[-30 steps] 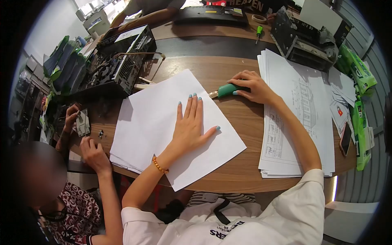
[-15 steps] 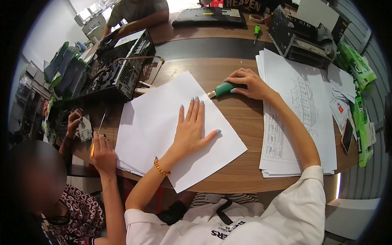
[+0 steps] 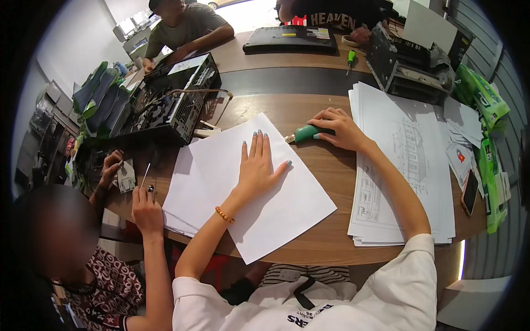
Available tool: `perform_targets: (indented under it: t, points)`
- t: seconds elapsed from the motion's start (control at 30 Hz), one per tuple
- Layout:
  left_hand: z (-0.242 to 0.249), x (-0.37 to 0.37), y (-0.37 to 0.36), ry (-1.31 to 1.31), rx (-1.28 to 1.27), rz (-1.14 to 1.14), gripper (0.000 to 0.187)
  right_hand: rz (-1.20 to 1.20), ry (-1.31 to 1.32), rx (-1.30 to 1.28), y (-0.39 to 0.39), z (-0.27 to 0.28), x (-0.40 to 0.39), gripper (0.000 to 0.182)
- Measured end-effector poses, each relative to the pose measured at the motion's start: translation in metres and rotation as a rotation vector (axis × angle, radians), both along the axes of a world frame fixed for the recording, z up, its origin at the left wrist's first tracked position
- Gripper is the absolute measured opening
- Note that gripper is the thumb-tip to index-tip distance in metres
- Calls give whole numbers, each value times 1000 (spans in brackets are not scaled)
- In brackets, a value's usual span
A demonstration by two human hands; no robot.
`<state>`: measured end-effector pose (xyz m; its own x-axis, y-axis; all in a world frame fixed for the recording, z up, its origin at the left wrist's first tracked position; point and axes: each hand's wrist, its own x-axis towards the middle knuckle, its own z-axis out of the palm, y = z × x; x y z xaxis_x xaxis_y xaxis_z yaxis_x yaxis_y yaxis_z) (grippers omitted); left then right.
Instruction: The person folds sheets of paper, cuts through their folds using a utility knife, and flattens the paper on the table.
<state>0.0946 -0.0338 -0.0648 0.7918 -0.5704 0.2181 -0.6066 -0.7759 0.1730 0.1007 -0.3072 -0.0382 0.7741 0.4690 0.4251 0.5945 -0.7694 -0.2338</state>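
Note:
My left hand (image 3: 255, 171) lies flat with fingers spread on a stack of white paper (image 3: 287, 212), thumb stretched out to the right. The top sheet is turned at an angle over the sheets beneath. My right hand (image 3: 338, 129) is wrapped over a green-handled tool (image 3: 307, 133), resting on the wooden table (image 3: 317, 165). The tool's short metal tip points left, right at the paper's upper right edge. Its far end is hidden under my palm, and I cannot tell its exact kind.
Printed drawings (image 3: 406, 171) and a phone (image 3: 470, 192) lie to the right. Behind my left hand stands an open computer case (image 3: 190, 113). At left, a person's hand (image 3: 147, 212) holds a screwdriver (image 3: 146, 175) near a small metal part (image 3: 126, 176). A laptop (image 3: 290, 41) lies farther back.
The view has tilted up slightly, so everything sits lower. My hands keep about the same places on the paper and tool. The neighbouring person's screwdriver hand has turned.

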Motion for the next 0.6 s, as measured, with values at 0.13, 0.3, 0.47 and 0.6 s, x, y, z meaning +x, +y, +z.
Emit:
perform_targets:
  t: [0.13, 0.3, 0.47, 0.6]
  points:
    - [1, -1, 1, -5, 14, -11, 85, 35, 33, 28, -9, -1, 11, 33]
    - [1, -2, 0, -18, 12, -4, 85, 41, 22, 20, -6, 2, 15, 34]
    - [3, -3, 1, -6, -11, -6, 86, 49, 52, 25, -9, 4, 27, 34]
    - [-2, -2, 0, 3, -40, -12, 88, 47, 12, 9, -6, 3, 29, 35]
